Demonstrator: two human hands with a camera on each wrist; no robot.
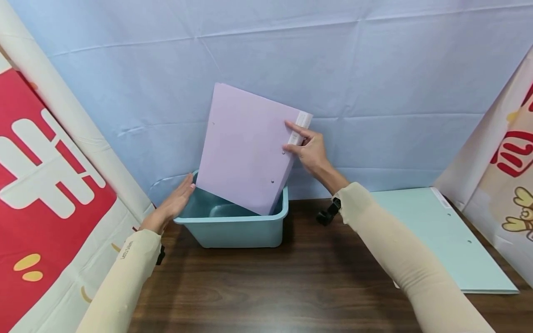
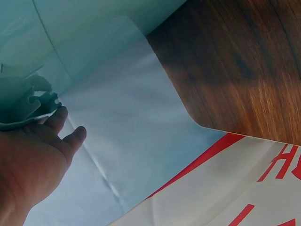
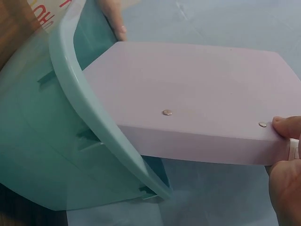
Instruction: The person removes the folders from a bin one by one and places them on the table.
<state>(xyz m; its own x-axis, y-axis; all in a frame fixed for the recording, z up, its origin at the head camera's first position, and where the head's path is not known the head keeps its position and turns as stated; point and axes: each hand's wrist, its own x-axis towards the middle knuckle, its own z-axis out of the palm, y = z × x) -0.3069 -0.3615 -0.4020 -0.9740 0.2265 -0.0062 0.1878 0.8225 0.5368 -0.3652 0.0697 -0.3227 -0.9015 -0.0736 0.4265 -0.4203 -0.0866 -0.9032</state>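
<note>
A lilac file binder with metal rivets and a white label strip stands tilted, its lower corner inside a teal plastic bin. My right hand pinches the binder near its labelled right edge, thumb on the front cover. In the right wrist view, the thick spine of the lilac binder crosses the bin's rim. With its fingers extended, my left hand rests against the bin's left side. The left wrist view shows that hand at the bin's rim; part of the hand is cut off.
A pale mint file binder lies flat on the dark wooden table at the right, partly behind my right sleeve. A light blue cloth hangs behind the bin. Printed red-and-white cloth borders the left, with another printed cloth at right.
</note>
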